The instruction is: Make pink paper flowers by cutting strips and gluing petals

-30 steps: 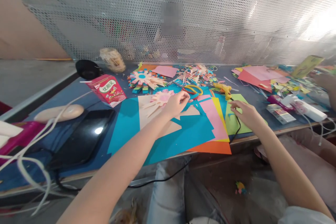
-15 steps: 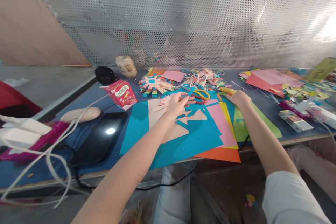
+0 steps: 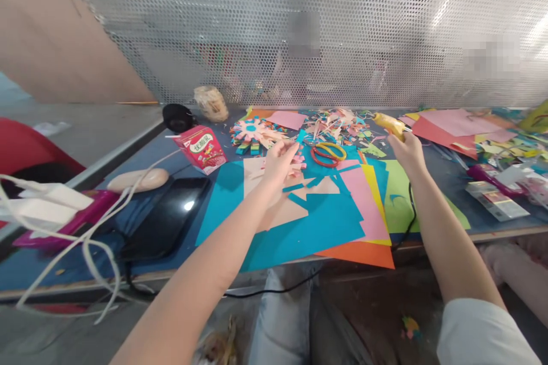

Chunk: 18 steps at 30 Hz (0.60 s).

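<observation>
My left hand is closed in a pinch on a small blue paper strip, over the stacked coloured paper. My right hand grips a yellow hot glue gun by its handle, nozzle pointing left, raised over the table. A black cord hangs below that hand. Scissors with red and yellow handles lie between my hands. Beneath my left hand are a large blue sheet and cut peach paper pieces. A pink fringed paper piece is partly hidden by my fingers.
Paper flowers and a scrap pile lie at the back, before a perforated metal panel. To the left are a red drink carton, a phone, and white cables. Red paper and a cigarette-pack-sized box lie right.
My right hand has lifted the glue gun up from the table and turned it, its cord now showing below. My left hand has shifted slightly left, still pinching the blue strip.
</observation>
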### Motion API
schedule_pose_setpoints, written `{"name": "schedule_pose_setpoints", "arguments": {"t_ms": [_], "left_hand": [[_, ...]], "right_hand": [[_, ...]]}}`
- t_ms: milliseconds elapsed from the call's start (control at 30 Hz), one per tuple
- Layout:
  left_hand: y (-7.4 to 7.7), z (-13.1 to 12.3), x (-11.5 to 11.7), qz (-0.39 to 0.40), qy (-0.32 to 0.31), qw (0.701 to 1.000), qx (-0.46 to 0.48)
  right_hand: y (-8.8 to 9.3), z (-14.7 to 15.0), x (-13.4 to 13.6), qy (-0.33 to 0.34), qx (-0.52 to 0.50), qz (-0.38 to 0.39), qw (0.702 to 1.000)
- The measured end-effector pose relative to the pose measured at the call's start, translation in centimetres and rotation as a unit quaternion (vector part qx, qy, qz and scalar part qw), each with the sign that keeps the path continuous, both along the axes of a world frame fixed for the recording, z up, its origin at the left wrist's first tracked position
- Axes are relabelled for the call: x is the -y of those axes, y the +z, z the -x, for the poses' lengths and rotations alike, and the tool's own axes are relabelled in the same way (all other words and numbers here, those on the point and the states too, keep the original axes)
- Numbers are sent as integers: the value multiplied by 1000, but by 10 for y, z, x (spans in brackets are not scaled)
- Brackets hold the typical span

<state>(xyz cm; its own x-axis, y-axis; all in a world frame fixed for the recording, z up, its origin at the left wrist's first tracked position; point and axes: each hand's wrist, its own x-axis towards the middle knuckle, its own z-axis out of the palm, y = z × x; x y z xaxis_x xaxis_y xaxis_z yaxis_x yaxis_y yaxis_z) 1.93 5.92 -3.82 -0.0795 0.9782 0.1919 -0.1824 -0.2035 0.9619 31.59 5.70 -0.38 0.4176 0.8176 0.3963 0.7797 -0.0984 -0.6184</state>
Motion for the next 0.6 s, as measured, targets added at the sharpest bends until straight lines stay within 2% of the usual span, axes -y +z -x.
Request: {"name": "schedule_pose_setpoints", "arguments": {"t_ms": [100,233,367,500,600], "left_hand": [[1,0,2,2,2,1000,-28],[-2,0,3,18,-33,997,-72],[-6,-3,2,22,-67,991,-114],[-6,-6,3,25,-78,990,-117],[-4,-6,4,5,-90,989,-118]], "right_hand": [[0,8,0,9,6,0,1000],[-1,9,-1,29,27,4,999],[-2,9,1,39,47,-36,997],[-1,19,7,15,84,-72,994],[-3,28,11,26,127,-85,988]]}}
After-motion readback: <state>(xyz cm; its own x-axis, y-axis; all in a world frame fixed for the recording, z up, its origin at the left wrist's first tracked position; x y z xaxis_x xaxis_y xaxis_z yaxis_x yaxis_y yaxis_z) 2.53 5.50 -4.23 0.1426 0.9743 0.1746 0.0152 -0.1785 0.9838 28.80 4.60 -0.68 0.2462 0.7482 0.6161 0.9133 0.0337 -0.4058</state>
